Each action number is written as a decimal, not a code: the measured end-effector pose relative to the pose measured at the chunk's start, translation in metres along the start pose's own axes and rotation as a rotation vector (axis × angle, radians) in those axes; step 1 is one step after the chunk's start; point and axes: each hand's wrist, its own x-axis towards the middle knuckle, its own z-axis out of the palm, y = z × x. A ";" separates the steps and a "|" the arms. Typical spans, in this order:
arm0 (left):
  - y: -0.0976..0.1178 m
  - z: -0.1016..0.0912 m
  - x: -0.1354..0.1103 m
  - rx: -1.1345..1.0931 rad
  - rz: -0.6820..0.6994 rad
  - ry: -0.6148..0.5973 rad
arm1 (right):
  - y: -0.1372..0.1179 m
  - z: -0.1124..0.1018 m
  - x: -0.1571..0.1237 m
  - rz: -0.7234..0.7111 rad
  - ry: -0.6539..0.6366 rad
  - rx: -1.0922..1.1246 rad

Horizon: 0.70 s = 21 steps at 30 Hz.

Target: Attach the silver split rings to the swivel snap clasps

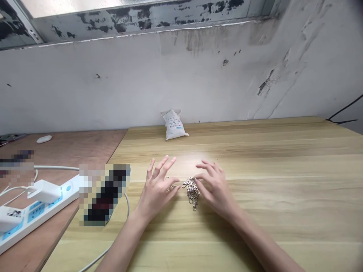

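Observation:
A small heap of silver metal lobster clasps with rings (193, 193) lies on the wooden table between my hands. My left hand (159, 182) is left of it, fingers spread, with a gap between thumb and index finger. Through that gap a few more clasps (170, 186) show, partly covered by the hand; they look to be on the tabletop. At the heap's upper right edge is my right hand (213, 184). Its thumb and index tips come together on a clasp there, while its other fingers stay loosely bent above.
A white printed plastic packet (174, 126) stands at the table's back by the wall. On the left are a blurred-out dark object (106, 196), a white cable (96, 260) and a power strip (36, 211) with chargers. A white oval object (44, 139) lies farther back.

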 end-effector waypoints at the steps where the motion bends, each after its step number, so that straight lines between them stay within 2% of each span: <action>1: -0.006 -0.001 -0.001 -0.003 -0.036 -0.028 | 0.011 -0.001 0.001 0.034 0.031 -0.049; 3: -0.019 -0.003 -0.004 -0.005 -0.096 -0.071 | 0.033 -0.004 0.002 0.097 0.080 -0.145; 7: -0.033 0.000 -0.011 -0.029 -0.152 -0.169 | 0.057 -0.008 0.001 0.134 0.030 -0.269; 14: -0.037 0.007 -0.015 -0.057 -0.186 -0.217 | 0.030 -0.002 0.001 -0.067 -0.079 -0.226; 18: -0.038 0.009 -0.016 -0.027 -0.136 -0.173 | 0.025 0.005 0.002 -0.133 -0.128 -0.212; 21: -0.036 0.011 -0.014 0.010 -0.083 -0.132 | 0.025 0.009 0.004 -0.153 -0.092 -0.237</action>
